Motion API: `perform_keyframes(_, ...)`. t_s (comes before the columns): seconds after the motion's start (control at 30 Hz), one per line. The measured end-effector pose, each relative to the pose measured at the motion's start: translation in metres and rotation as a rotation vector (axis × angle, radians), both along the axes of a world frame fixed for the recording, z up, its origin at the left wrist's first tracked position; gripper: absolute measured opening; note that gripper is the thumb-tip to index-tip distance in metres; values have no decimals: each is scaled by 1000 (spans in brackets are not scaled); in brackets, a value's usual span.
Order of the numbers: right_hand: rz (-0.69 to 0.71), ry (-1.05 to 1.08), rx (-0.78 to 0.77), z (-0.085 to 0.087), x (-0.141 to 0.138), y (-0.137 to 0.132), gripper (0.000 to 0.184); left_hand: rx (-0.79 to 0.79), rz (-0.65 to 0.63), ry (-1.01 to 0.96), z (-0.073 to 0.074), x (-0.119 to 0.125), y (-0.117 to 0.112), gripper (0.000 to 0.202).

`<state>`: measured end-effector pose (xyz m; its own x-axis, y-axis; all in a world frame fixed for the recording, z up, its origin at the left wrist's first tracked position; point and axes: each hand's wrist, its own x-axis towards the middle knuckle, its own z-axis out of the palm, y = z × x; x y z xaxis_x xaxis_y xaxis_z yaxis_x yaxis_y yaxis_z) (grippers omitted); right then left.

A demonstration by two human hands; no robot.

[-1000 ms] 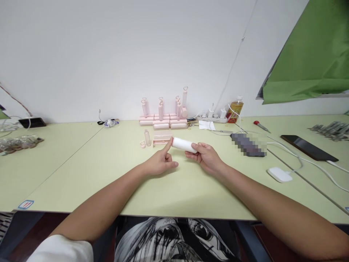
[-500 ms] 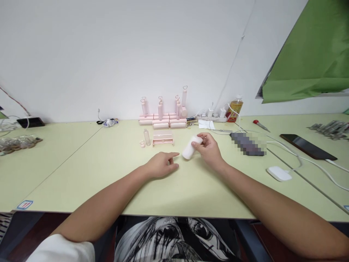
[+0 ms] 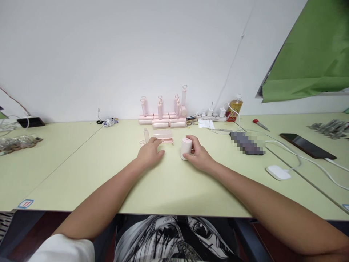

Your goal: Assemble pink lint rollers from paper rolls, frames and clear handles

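My right hand [image 3: 199,155] is wrapped round a white sticky-paper roll [image 3: 185,150], which stands upright on the table with a pale pink end on top. My left hand [image 3: 151,153] has its fingers apart and holds nothing; its fingertips are at the near left side of a pink roller case [image 3: 165,139]. Whether they touch the case, I cannot tell. Just behind that hand stand a small clear pink handle tube [image 3: 146,135] and a pink heart-shaped loop [image 3: 141,142], partly hidden.
Several pink lint rollers [image 3: 160,122] with heart-topped handles stand by the wall. To the right are a power strip [image 3: 214,118], a drink bottle [image 3: 235,108], a screwdriver [image 3: 261,124], a blurred-out phone, a dark phone [image 3: 308,146] and a white charger [image 3: 278,172] with cables.
The roll has gone from tilted to upright in my right hand and moved slightly left. My left hand has moved left and away from me, to the pink case.
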<state>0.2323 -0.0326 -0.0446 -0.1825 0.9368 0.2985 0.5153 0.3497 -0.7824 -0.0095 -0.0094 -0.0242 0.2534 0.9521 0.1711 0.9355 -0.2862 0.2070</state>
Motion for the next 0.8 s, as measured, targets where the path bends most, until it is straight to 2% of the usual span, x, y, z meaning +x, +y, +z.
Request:
perform_keyframes(0.17, -20, -26, -5, -3, -4, 3, 76, -15, -41, 29, -1, 0, 2, 51)
perform_keyframes(0.4, -16, 67, -21, -1, -3, 3, 74, -17, -89, 21, -2, 0, 4, 48)
perform_keyframes(0.6, -25, 31, 4, -2, 1, 4, 71, -8, -108, 36, -3, 1, 4, 47)
perform_keyframes(0.8, 83, -141, 180, 1, 0, 1, 71, -27, -127, 45, -2, 2, 2, 46)
